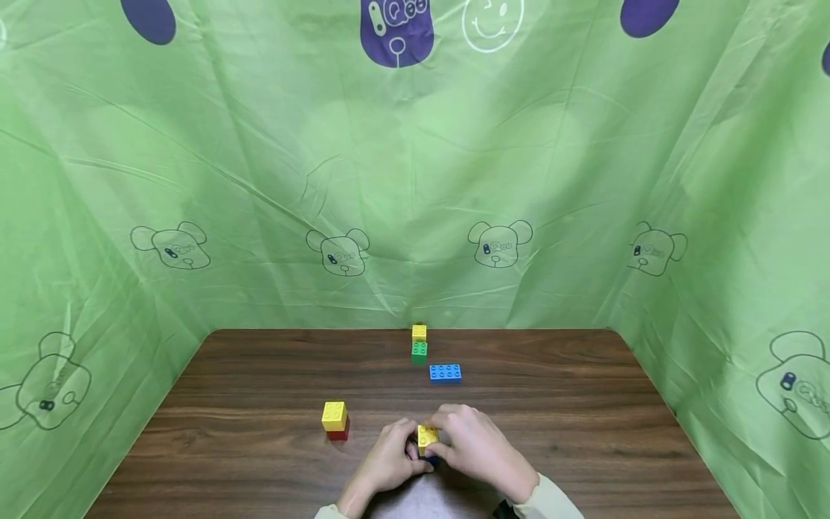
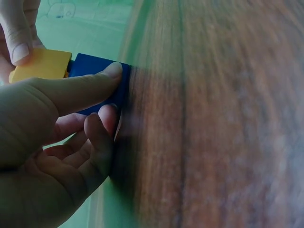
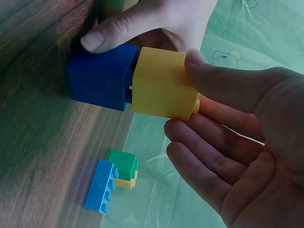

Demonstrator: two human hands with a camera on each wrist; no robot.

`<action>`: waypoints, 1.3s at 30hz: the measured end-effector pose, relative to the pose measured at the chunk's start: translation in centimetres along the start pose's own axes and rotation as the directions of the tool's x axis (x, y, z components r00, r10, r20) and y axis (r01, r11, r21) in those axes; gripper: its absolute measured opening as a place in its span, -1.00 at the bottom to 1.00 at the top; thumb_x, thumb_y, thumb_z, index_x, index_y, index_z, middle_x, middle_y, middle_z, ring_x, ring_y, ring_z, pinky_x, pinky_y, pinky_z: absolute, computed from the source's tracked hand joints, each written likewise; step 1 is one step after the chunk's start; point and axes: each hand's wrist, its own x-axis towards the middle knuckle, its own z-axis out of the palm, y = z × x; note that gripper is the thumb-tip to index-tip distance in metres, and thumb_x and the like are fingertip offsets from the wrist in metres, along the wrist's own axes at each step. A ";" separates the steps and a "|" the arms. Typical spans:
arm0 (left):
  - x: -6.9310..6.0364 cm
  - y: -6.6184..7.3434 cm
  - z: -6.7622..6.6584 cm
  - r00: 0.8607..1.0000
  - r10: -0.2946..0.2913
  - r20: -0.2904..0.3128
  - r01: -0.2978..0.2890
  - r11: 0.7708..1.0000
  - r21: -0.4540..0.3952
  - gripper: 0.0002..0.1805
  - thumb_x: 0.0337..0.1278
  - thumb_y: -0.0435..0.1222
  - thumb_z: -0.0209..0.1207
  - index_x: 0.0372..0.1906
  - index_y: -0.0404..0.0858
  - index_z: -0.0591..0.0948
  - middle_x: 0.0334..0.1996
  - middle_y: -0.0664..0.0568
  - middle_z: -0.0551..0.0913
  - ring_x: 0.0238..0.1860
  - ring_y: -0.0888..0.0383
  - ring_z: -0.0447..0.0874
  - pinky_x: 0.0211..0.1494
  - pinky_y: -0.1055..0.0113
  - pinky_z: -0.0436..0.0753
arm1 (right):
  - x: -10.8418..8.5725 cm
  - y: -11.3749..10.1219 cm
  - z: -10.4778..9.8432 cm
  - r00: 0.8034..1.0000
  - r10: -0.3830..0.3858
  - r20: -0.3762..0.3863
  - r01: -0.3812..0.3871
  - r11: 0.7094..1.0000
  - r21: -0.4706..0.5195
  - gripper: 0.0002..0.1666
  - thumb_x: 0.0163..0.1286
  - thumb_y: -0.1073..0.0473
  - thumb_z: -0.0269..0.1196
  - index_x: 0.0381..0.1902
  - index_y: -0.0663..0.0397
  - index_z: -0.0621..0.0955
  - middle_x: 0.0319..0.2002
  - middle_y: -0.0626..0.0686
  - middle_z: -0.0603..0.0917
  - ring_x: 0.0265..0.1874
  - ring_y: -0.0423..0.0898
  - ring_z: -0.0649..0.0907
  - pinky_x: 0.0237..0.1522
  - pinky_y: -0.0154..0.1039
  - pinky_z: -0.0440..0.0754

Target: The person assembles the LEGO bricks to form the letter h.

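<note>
Near the table's front edge, my left hand (image 1: 389,458) grips a dark blue block (image 3: 100,78) between thumb and fingers. The block stands on the wooden tabletop (image 1: 259,461). My right hand (image 1: 476,447) pinches a yellow block (image 3: 161,83) directly above it. In the right wrist view a narrow gap with studs shows between the two blocks, so they do not sit flush. From the head, the yellow block's studded top is visible between the hands, while the dark blue one is mostly hidden beneath it.
To the left stands a yellow block (image 1: 333,416) on a red block (image 1: 338,435). Further back lies a long light blue brick (image 1: 444,373), close to a green block (image 1: 419,352) and another yellow block (image 1: 418,332) behind it. Green cloth (image 1: 415,180) hangs around the table.
</note>
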 end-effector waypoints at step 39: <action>0.2 0.5 -0.2 0.999 -0.002 -0.037 0.002 1.000 0.004 -0.68 -0.32 -0.39 0.62 -0.47 -0.18 0.65 -0.49 0.07 0.54 -0.50 0.41 0.42 -0.47 0.53 0.51 | 0.4 0.3 0.0 0.999 0.041 -0.015 -0.041 0.999 0.013 -0.80 0.13 0.09 0.56 -0.37 0.00 0.74 -0.43 -0.18 0.69 -0.52 -0.39 0.46 -0.51 -0.44 0.45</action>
